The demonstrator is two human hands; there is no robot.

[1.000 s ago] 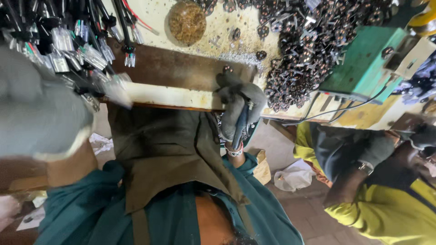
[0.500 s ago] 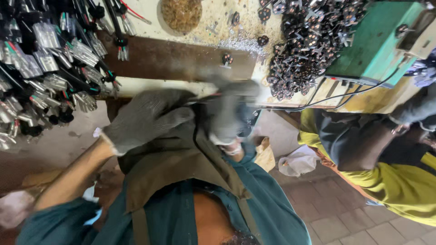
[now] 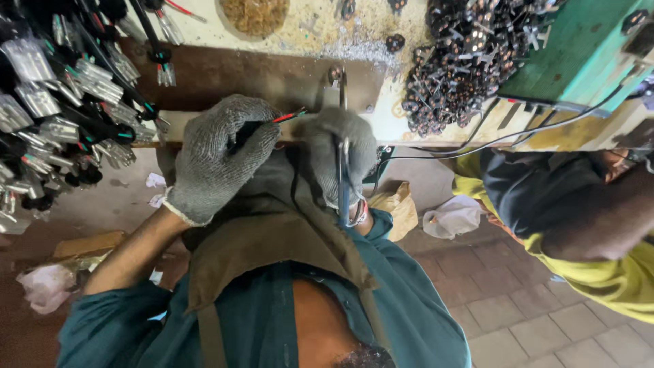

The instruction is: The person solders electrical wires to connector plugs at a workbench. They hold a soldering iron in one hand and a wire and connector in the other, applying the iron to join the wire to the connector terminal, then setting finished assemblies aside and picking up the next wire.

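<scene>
at the far left edge of the workbench (image 3: 204, 126) lies a big heap of black cables with shiny metal ends (image 3: 54, 116), spilling over the side. next comes the left hand (image 3: 221, 153) in a grey knit glove. it is curled tight around a thin black wire (image 3: 262, 126), and the wire's red and green tips (image 3: 289, 117) stick out past the fingers toward the other hand. the wire sits right at the front edge of the workbench, in the middle. just beside it is the right hand (image 3: 340, 160), also in a grey glove. it is closed around the metal lever (image 3: 343, 136), a thin bar that runs from a bolt on the brown plate (image 3: 259, 78) down past the front edge. the two hands are very near each other. further right, a dark pile of small metal parts (image 3: 470, 61) sits on the workbench near the back. at the right corner stands a green machine (image 3: 586, 48) with black cords hanging off it. below it, off the workbench, another person in a yellow top (image 3: 586, 272) bends low over the tiled floor (image 3: 518, 307).
</scene>
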